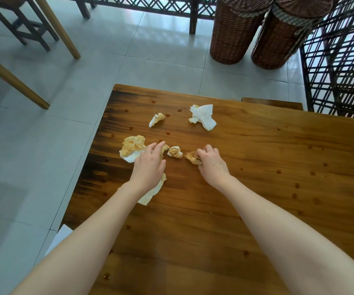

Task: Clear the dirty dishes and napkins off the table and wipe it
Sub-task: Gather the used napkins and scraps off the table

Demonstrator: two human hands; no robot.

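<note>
On the bench (257,150), right grip (212,162) is curled around a stained napkin wad (192,157) at its fingertips. Left grip (149,167) holds a long napkin (153,190) trailing under its palm. 1 small wad (175,152) lies between the grips, untouched.

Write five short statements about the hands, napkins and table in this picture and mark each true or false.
1. The right hand grips a crumpled stained napkin. True.
2. Dirty plates stand on the table. False: only napkins and sauce drops show on it.
3. A mostly white napkin lies near the far edge, touched by neither hand. True.
4. The wicker baskets stand on the table. False: they stand on the floor beyond it.
5. A trailing napkin shows from beneath the left hand. True.
</note>
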